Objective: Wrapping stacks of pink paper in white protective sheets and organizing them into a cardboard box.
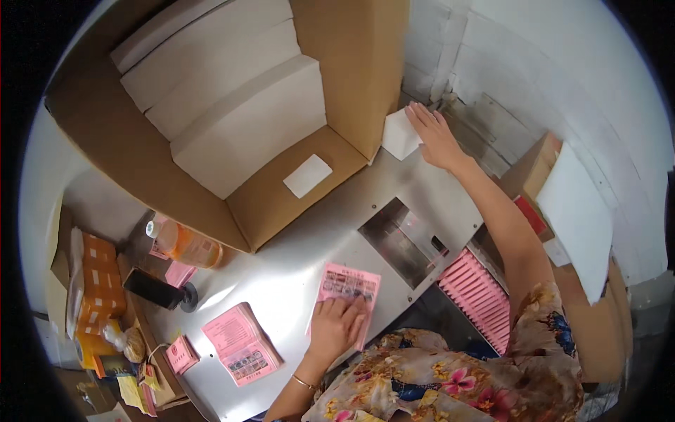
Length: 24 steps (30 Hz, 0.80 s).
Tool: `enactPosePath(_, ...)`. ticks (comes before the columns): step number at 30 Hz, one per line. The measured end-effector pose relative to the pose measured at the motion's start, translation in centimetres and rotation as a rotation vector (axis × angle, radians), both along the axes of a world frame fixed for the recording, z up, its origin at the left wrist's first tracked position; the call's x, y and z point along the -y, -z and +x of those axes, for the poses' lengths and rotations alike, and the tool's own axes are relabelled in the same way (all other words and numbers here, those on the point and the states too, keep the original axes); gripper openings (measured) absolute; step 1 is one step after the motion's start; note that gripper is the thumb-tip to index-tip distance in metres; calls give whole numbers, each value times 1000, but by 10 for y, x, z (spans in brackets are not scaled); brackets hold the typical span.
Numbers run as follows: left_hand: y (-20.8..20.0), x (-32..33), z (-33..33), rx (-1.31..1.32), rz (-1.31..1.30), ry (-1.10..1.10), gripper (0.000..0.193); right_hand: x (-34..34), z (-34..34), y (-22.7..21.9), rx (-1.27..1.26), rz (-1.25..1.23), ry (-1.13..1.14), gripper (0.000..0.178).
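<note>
My left hand [337, 325] lies flat on a pink printed leaflet [348, 285] on the steel worktop [281, 271], fingers spread. My right hand [434, 135] reaches far back and rests on a white folded sheet [398, 135] beside the wall of a big cardboard box [351, 70]. Inside the box sit stacked white flat packs [232, 98] and one small white piece [307, 176]. A stack of pink leaflets [241, 343] lies left of my left hand.
A recessed metal slot [404, 243] sits in the worktop, with a row of upright pink sheets [481, 295] to its right. An orange drink bottle [186, 244], a black device [156, 288] and orange packets [98, 285] crowd the left. Cardboard boxes with white sheets [573, 211] stand on the right.
</note>
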<state>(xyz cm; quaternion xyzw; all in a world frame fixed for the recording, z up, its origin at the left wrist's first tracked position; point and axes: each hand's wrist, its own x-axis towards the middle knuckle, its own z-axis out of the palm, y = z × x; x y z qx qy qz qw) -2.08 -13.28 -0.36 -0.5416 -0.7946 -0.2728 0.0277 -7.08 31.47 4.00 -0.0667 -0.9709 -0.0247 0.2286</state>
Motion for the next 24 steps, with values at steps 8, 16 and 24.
enactPosePath(8, -3, -3, 8, 45, 11, -102, 38, -1, -41, -10, 353, -26, 121, 73)
enactPosePath(16, 4, -11, 11, 48, 35, -128, 32, 45, 88, -13, 370, 16, 17, 72)
enactPosePath(24, 1, -9, 7, 46, 65, -125, 27, 75, 178, -9, 248, -50, -67, 81)
